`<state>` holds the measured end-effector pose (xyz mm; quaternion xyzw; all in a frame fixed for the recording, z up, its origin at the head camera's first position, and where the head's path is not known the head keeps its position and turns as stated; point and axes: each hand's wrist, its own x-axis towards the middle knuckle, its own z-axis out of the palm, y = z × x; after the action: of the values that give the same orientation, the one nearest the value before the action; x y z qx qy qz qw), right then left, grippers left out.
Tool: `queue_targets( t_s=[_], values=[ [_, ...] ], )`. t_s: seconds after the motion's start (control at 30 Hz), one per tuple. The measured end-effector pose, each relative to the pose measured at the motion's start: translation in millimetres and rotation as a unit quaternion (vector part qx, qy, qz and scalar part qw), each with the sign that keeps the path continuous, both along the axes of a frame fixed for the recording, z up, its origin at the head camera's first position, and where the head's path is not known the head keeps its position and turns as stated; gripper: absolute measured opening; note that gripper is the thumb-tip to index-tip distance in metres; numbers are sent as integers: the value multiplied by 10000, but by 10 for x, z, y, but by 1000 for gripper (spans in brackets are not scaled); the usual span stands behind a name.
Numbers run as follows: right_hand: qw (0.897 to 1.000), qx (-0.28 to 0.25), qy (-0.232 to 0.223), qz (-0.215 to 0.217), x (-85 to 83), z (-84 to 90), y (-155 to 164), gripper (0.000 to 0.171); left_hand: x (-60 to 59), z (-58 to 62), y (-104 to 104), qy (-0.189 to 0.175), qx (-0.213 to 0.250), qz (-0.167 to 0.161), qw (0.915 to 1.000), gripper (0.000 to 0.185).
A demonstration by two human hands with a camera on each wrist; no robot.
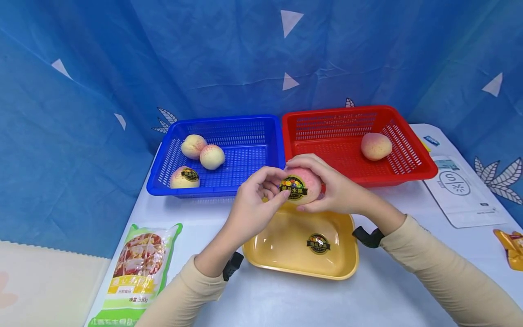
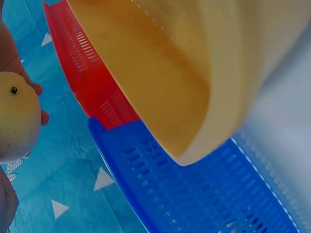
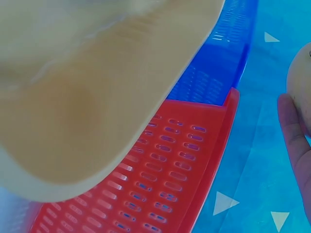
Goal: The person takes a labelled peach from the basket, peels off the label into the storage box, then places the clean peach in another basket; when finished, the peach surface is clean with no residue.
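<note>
Above the yellow tray, a pink and cream peach (image 1: 313, 182) with a round black fruit sticker (image 1: 293, 187) is held up between both hands. My right hand (image 1: 330, 181) grips it from the right, fingers over the top and thumb below. From the left, my left hand (image 1: 256, 200) has its thumb on the sticker's lower edge and its forefinger near the upper edge; its other fingers are curled. The left wrist view shows the peach (image 2: 18, 116) with a small dark spot at one end. Another sticker (image 1: 318, 244) lies in the yellow tray (image 1: 282, 247).
A blue basket (image 1: 249, 163) at back left holds several peaches, one stickered (image 1: 185, 178). Beside it, a red basket (image 1: 323, 150) holds one plain peach (image 1: 376, 146). A green food bag (image 1: 139, 268) lies left; a white pouch (image 1: 461, 190) and an orange packet (image 1: 511, 247) lie right.
</note>
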<state>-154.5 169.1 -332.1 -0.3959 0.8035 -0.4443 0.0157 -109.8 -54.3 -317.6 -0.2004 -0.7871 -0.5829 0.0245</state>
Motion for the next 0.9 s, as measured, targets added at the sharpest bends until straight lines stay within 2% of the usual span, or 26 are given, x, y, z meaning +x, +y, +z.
queue_targets(
  t_s=[0.23, 0.6, 0.77, 0.9],
  values=[
    [9996, 159, -243, 37, 26, -9, 34, 84, 3, -19, -15, 33, -337, -233, 9992, 24],
    [9987, 424, -252, -132, 70, -30, 120, 81, 40, -80, -13, -33, 38, -594, 9982, 23],
    [9979, 519, -255, -292, 93, -11, 184, 80, 50, -94, -23, -294, 322, -730, 9964, 23],
    [9962, 594, -168, -609, 100, 3, 282, 81, 44, -122, -62, -666, 365, -777, 9941, 23]
  ],
)
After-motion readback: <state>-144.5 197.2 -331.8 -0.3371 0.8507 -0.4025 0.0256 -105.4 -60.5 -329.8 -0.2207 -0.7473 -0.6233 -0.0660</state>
